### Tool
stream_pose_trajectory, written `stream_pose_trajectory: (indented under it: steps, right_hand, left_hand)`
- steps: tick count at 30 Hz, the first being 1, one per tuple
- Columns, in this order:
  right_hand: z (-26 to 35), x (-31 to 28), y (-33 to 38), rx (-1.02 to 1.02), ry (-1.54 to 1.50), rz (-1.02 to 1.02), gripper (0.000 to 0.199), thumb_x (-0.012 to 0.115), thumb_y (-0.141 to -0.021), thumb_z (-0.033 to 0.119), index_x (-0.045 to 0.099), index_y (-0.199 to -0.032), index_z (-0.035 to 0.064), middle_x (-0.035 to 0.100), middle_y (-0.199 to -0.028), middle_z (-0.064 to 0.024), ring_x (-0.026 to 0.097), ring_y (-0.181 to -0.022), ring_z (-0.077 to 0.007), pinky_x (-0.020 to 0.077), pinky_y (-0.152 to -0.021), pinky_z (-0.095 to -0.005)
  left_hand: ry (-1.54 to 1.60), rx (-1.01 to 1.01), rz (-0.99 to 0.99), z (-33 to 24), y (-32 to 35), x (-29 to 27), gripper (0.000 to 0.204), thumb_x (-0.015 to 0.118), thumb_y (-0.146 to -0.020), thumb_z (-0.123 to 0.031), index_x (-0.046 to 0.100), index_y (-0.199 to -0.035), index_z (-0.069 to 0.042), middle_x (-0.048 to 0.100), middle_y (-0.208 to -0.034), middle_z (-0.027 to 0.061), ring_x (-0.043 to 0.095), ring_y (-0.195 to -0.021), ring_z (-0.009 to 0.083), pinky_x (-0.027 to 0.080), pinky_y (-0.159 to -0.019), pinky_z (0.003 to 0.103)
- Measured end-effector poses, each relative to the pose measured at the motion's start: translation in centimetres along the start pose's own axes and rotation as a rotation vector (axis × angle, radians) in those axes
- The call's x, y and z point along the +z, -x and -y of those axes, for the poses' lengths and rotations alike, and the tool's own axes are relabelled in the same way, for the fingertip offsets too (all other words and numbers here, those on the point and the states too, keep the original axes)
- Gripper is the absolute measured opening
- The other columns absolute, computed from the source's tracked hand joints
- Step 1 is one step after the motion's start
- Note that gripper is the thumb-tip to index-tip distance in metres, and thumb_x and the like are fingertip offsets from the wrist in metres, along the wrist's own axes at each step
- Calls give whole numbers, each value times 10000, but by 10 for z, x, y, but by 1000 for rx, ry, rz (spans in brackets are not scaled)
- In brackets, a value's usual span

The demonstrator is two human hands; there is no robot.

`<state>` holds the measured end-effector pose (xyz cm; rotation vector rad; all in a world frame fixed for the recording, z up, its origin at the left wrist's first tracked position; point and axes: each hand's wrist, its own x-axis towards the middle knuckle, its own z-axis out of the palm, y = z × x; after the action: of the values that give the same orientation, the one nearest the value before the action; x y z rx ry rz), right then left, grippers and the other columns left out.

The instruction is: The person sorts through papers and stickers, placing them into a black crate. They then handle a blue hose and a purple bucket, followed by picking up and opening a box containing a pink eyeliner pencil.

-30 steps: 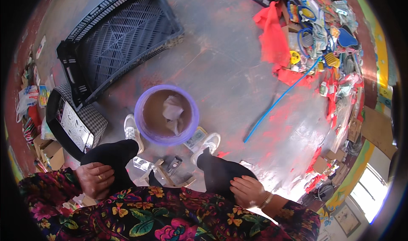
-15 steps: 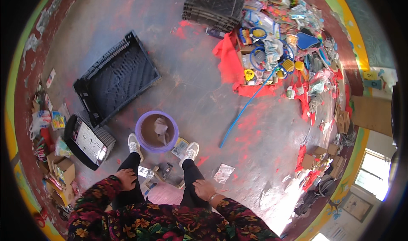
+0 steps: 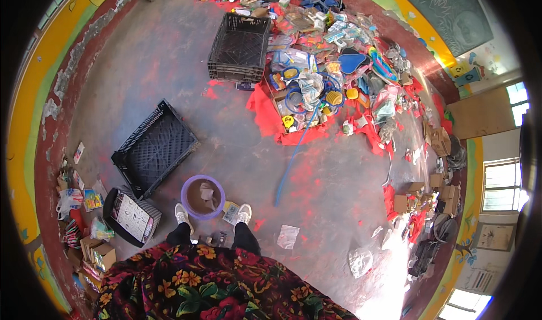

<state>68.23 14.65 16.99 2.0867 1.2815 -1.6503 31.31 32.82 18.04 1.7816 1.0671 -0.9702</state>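
On the floor (image 3: 243,156), just in front of the person's white shoes (image 3: 244,213), sits a round purple tub (image 3: 184,197). It has brown, cloudy water (image 3: 195,200) in it. A pale, wet-looking cloth (image 3: 207,194) sticks up out of the water. A small flat card (image 3: 231,211) lies between the tub and the right shoe.

The person has black trousers (image 3: 247,238) and a dark top (image 3: 209,280) with big bright flowers. Both hands are out of my sight, so I cannot tell if the fingers are spread or curled, or if they have hold of anything.

To the left of the tub is a big black crate (image 3: 153,150), with its open side up. Just beside its near corner is a black bin (image 3: 152,211) with a black-and-white sheet (image 3: 131,215) on it. Farther off stand more black crates (image 3: 234,71), one on top of another. Next to them is a big, messy heap (image 3: 333,55) of wrappers and little things, with red cloth (image 3: 265,108) around its near edge. A long blue stick (image 3: 288,173) lies on the floor, and its far end touches the heap. A crinkly clear sheet (image 3: 288,236) lies to the right of the shoes.
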Motion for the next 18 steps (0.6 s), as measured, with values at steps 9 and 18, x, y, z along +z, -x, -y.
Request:
stream_pose_trajectory:
  steps: [9,18]
  right_hand:
    - [-27,-79,-2,-20,-232,-68,397,455,-838,241,468,-1232,192,470,-1153,-191,500,-1042,-376,434,-843,-442]
    - [-120,-110,30,154,-256,-53,407,470,-831,251,471,-1232,179,481,-1146,-194,503,-1047,-365,432,-851,-431]
  left_hand:
    - [244,-169,-178,4,40,-16,298,488,-760,-346,643,-874,-119,600,-794,73,543,-795,247,432,-645,364]
    - [360,-252,-220,-11,68,-8,269,490,-761,-322,646,-836,-116,600,-745,88,555,-734,261,440,-612,369]
